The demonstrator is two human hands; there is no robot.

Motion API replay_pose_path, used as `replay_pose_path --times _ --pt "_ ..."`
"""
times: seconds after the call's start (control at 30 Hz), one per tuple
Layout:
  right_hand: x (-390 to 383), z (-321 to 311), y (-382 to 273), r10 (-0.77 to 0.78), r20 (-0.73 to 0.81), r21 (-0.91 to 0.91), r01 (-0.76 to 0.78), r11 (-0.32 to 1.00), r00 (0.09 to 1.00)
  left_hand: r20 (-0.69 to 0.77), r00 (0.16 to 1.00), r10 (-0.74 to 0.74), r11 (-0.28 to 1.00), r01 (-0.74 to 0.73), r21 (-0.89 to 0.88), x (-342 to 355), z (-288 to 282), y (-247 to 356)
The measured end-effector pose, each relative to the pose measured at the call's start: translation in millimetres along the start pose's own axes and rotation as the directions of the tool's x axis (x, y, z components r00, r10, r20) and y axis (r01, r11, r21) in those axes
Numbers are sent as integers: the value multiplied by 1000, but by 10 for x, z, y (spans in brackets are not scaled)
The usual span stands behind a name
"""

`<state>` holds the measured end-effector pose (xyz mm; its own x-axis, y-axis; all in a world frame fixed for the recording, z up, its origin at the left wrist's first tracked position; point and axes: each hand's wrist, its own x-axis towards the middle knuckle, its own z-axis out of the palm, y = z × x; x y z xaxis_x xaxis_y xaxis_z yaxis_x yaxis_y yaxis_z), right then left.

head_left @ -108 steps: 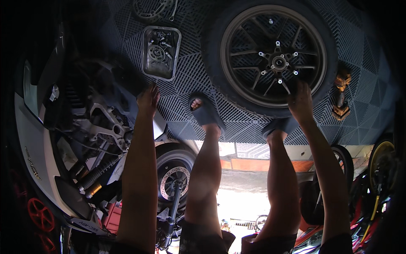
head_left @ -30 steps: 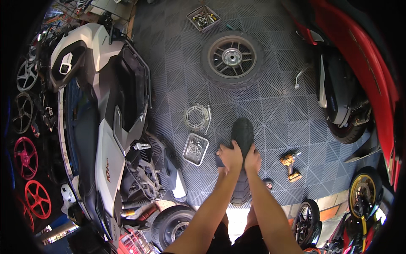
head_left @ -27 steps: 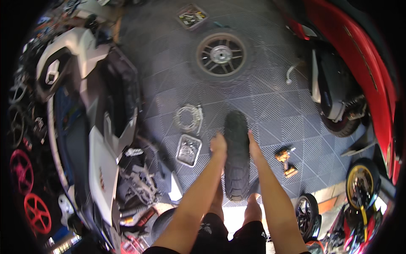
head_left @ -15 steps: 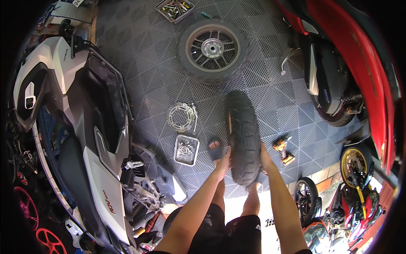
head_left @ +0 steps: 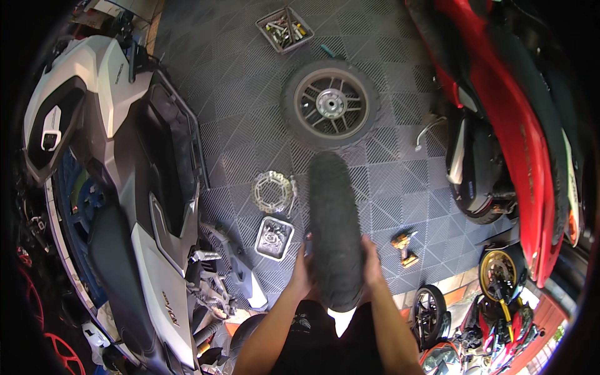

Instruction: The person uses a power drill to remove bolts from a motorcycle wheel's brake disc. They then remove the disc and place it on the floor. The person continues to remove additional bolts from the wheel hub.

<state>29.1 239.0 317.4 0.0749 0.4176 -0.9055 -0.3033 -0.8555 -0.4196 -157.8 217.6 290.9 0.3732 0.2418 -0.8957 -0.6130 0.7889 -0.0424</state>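
Black tyre (head_left: 334,228): held upright, tread toward the camera, just below centre of view, above the grey tiled floor (head_left: 244,100).

Left hand (head_left: 301,272): flat against the tyre's left sidewall, fingers closed on its edge.
Right hand (head_left: 372,262): pressed on the right sidewall, fingers wrapped on the rubber.

Around the tyre:
- 12 o'clock, near: a wheel (head_left: 330,104) with tyre fitted, lying flat on the floor.
- 11 o'clock, further out: a metal tray of small parts (head_left: 284,28).
- 10 o'clock, just beside: a brake disc (head_left: 272,191) lying flat.
- 9 o'clock, just beside: a small square metal tray (head_left: 274,238).
- 9 o'clock, beyond those: a white scooter (head_left: 106,187) with panels removed.
- 3 o'clock, near: a yellow cordless power tool (head_left: 404,247).
- 2 o'clock, well apart: a red scooter (head_left: 519,125).
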Motion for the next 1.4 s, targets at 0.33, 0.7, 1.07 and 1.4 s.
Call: replay_pose_path --times 0.33,0.7,1.07,1.4 --pt "-242 377 -1887 -157 440 31 159 987 884 -157 907 390 921 -385 65 -798 1839 886" --pt "687 -30 -4564 -128 504 12 141 990 854 -167 941 294 955 -283 87 -243 4323 2407" --pt "1362 735 -6475 -260 299 169 218 961 918 86 990 113 993 -117 33 699 5489 4184" --pt "2417 2422 -6741 -185 169 97 171 981 968 66 964 257 966 -253 -58 1369 4594 5596"
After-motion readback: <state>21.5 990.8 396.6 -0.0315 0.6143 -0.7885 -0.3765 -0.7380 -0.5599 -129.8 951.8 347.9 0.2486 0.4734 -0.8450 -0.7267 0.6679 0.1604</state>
